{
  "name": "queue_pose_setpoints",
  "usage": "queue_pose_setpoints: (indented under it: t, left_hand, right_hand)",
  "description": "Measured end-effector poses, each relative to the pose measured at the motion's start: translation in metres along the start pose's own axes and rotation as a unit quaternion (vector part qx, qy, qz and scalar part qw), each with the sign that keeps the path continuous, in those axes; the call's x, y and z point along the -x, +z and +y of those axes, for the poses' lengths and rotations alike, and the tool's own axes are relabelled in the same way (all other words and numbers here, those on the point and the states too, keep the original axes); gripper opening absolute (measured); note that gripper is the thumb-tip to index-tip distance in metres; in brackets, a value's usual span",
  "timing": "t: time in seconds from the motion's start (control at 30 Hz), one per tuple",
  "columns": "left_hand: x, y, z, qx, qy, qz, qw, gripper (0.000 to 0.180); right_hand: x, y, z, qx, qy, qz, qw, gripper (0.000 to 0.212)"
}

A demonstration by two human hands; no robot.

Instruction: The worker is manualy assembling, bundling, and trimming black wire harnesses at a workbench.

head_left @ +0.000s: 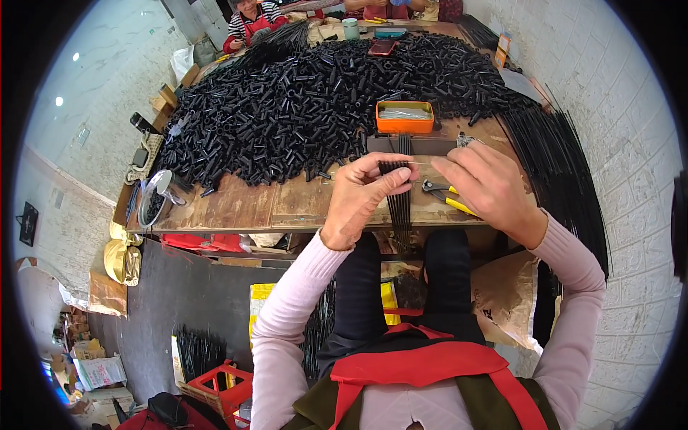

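Observation:
My left hand (356, 199) is closed around a row of thin black rods (400, 213), gripped between thumb and fingers. The rods run lengthwise across the near edge of the wooden table (304, 204). From the fingertips of my right hand (491, 183), pinched together, a thin pale wire-like piece (424, 163) reaches toward the rods. Its exact kind is too fine to tell. Below my right hand lie pliers with yellow handles (460, 206). Just beyond my hands, an orange box (405, 126) holds thin pale pieces, beside a dark flat bar (432, 146).
A big heap of short black tubes (279, 107) covers much of the table. Long black rods (552, 154) hang over its right side. A metal bowl (152, 201) stands at the left edge. One co-worker (251, 25) sits at the far left, another (387, 8) at the far end.

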State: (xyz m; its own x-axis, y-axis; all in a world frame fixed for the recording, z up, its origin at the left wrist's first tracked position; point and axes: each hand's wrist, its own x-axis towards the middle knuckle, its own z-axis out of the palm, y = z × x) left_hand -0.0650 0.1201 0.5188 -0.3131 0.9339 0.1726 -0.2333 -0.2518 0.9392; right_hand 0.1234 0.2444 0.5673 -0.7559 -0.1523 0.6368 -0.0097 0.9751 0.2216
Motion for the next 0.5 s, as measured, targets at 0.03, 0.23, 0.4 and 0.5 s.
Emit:
queue_pose_setpoints:
  t: [0.03, 0.23, 0.4, 0.5]
  left_hand:
    - [0.000, 0.001, 0.001, 0.000, -0.008, -0.007, 1.000, 0.022]
    - [0.001, 0.000, 0.003, 0.013, -0.022, -0.012, 1.000, 0.025]
    - [0.002, 0.002, 0.003, 0.015, -0.032, -0.012, 0.999, 0.026]
    - [0.003, 0.002, 0.004, 0.015, -0.029, -0.015, 0.999, 0.027]
  right_hand:
    - [-0.001, -0.001, -0.001, 0.005, -0.005, 0.001, 1.000, 0.041]
    - [-0.005, 0.007, 0.001, -0.022, -0.007, 0.019, 1.000, 0.036]
    - [-0.014, 0.005, -0.004, -0.023, -0.014, 0.030, 0.999, 0.035]
    - [-0.016, 0.007, -0.004, -0.037, -0.022, 0.047, 0.998, 0.035]
